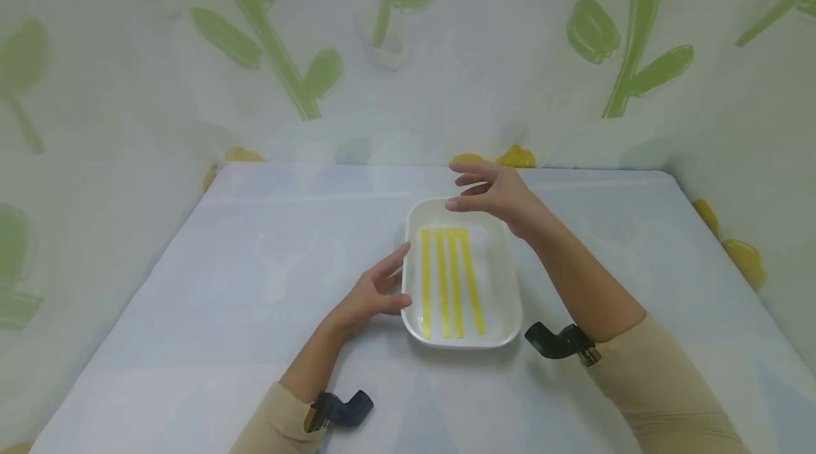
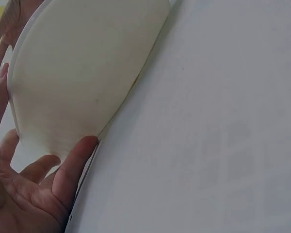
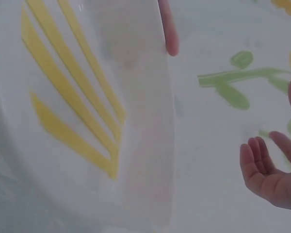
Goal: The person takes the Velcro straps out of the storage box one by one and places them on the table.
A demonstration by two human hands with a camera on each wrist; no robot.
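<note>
A white rectangular dish (image 1: 501,277) holds several yellow strips (image 1: 442,284), lying lengthwise and joined or overlapping at their far ends. My left hand (image 1: 372,292) grips its left side, thumb on the rim; the left wrist view shows the hand (image 2: 43,194) against the dish's outer wall (image 2: 87,73). Over the far rim, my right hand (image 1: 503,200) is raised with loosely bent fingers apart, holding nothing. In the right wrist view this hand (image 3: 276,182) is off the dish (image 3: 140,121), beside the strips (image 3: 70,97). Whether the dish is fully on the table cannot be told.
A pale cloth (image 1: 268,312) covers the table. Behind and at the sides hangs white material with green leaves (image 1: 593,30) and yellow patches (image 1: 744,263). Black curved pieces (image 1: 347,409) are strapped near both wrists, over beige sleeves (image 1: 669,387).
</note>
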